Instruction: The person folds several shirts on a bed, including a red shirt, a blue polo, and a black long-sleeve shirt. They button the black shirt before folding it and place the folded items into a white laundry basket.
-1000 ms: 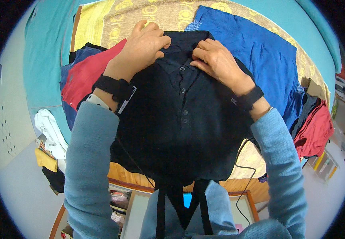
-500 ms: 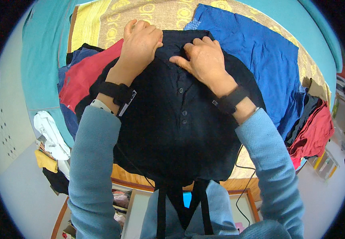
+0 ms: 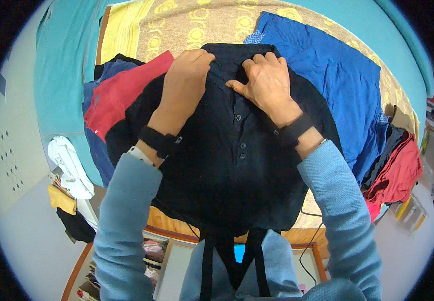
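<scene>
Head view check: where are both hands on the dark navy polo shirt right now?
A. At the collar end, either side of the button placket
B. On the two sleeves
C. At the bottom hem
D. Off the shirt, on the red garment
A: the left hand and right hand both press the dark navy polo shirt at its collar end, one on each side of the buttons.

One black shirt (image 3: pixel 227 165) with three buttons (image 3: pixel 240 145) showing. Two hands on it, left hand (image 3: pixel 186 80) and right hand (image 3: pixel 266 80), each wrist with one black band (image 3: pixel 157 141). One red garment (image 3: pixel 121 93), one blue garment (image 3: pixel 337 85), one yellow cloth (image 3: pixel 121 30).
</scene>
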{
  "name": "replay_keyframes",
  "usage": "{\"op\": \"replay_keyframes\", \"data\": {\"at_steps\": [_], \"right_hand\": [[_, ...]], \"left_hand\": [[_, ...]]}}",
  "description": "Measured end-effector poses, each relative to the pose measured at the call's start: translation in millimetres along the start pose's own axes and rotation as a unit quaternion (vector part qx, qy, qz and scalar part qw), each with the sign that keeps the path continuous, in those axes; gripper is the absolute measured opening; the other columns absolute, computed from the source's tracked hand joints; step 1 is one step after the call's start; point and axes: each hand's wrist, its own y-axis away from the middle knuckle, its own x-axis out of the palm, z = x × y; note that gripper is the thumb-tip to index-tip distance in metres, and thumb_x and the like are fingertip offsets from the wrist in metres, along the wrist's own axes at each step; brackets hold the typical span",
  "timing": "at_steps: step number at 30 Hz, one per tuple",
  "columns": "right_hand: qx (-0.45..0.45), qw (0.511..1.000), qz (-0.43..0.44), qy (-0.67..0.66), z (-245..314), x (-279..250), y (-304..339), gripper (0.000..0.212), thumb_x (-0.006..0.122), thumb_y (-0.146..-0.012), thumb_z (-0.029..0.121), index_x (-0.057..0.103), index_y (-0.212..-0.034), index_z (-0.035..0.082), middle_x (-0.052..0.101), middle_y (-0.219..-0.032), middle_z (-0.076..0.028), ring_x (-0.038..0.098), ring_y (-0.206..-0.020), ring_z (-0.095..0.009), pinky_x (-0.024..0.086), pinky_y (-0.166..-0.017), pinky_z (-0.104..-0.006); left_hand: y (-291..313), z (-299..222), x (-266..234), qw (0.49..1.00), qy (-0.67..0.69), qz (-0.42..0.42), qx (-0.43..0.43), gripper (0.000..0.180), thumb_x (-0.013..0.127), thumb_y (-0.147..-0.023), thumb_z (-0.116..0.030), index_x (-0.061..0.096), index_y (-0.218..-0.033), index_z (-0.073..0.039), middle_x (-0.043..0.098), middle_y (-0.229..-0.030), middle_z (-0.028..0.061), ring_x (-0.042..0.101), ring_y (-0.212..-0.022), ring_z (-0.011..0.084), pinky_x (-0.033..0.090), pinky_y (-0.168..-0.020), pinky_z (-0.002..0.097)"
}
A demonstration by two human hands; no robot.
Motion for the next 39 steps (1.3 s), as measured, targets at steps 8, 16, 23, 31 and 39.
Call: {"op": "replay_keyframes", "data": {"at_steps": [8,16,23,31,39], "right_hand": [[-0.005,1.000,-0.013,-0.007,-1,1,3,0.042,0.075,-0.068,0.049,0.071,-0.081,0.010,0.062,-0.079,-0.004,0.056,-0.084,-0.022,0.041,-0.075,-0.0371],[-0.008,1.000,-0.021,-0.007,-2,3,3,0.042,0.075,-0.067,0.050,0.071,-0.082,0.010,0.061,-0.080,-0.005,0.055,-0.085,-0.022,0.040,-0.076,-0.0370],[-0.002,1.000,-0.017,-0.009,0,2,2,0.043,0.075,-0.068,0.051,0.070,-0.082,0.010,0.060,-0.079,-0.005,0.055,-0.084,-0.022,0.040,-0.074,-0.0372],[-0.008,0.999,-0.041,-0.016,-3,8,6,0.041,0.074,-0.068,0.049,0.069,-0.078,0.010,0.061,-0.079,-0.005,0.055,-0.085,-0.022,0.040,-0.074,-0.0369],[-0.097,0.955,-0.044,-0.277,-43,-4,38,0.012,0.064,-0.078,0.004,0.067,-0.089,0.001,0.064,-0.093,-0.011,0.057,-0.099,-0.029,0.046,-0.087,-0.0381]], "left_hand": [[-5,24,12,0.950,0.130,-0.062,-0.276,0.023,0.068,-0.076,-0.010,0.064,-0.097,-0.001,0.064,-0.085,0.0184,0.062,-0.078,0.0360,0.050,-0.070,0.0405],[-12,23,13,0.933,-0.072,0.070,-0.345,0.030,0.052,-0.085,-0.030,0.066,-0.079,-0.004,0.066,-0.079,0.0154,0.062,-0.081,0.0362,0.047,-0.071,0.0434],[-6,47,3,0.816,0.322,0.200,-0.437,0.020,0.052,-0.088,-0.013,0.066,-0.099,-0.003,0.067,-0.095,0.0160,0.063,-0.091,0.0255,0.046,-0.080,0.0300],[9,-31,18,0.997,0.045,-0.051,-0.022,0.018,0.054,-0.071,0.002,0.060,-0.087,-0.005,0.059,-0.088,0.0121,0.056,-0.090,0.0323,0.043,-0.077,0.0435],[13,-44,25,0.988,0.041,0.072,-0.130,0.018,0.057,-0.080,-0.001,0.061,-0.098,-0.001,0.058,-0.098,0.0134,0.054,-0.098,0.0329,0.045,-0.086,0.0410]]}}
